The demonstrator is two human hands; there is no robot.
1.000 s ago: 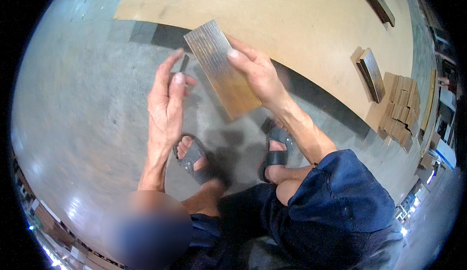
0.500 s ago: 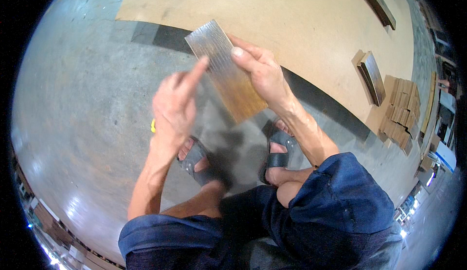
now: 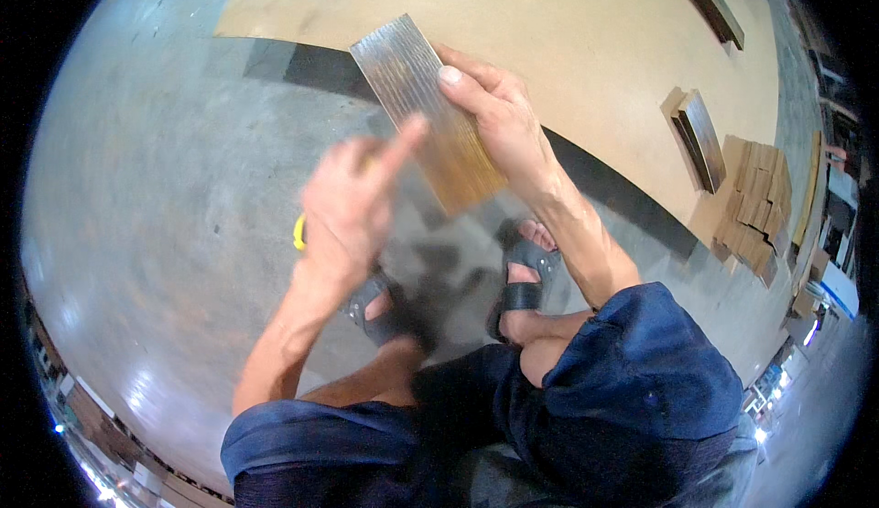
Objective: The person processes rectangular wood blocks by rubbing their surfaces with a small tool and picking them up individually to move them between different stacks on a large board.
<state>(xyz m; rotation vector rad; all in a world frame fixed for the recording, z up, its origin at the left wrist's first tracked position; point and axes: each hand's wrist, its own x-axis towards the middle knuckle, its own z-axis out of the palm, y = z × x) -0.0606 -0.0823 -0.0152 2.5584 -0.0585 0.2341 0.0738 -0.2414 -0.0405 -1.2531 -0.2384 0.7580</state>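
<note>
My right hand [image 3: 502, 119] grips a narrow wooden plank [image 3: 426, 109], its thumb on the top face and the other fingers underneath. The plank is tilted, with a glossy, grained brown surface that catches the light. My left hand [image 3: 352, 196] is blurred, its index finger stretched out over the plank's left long edge and the other fingers curled. A bit of a yellow object [image 3: 299, 232] shows beside the heel of that hand; the rest of it is hidden in the palm, so its kind cannot be told.
A large tan board [image 3: 568, 32] lies ahead on the grey concrete floor [image 3: 165, 187]. On its right side stand a small dark stack of planks [image 3: 700, 142] and another stack [image 3: 710, 4] farther off. Several brown pieces [image 3: 755, 201] are piled at its right edge. My sandalled feet [image 3: 524, 274] are below.
The plank and my right hand have risen slightly away from me. My left hand has slid right and a little up, its index fingertip now farther over the plank. The yellow object moved with it.
</note>
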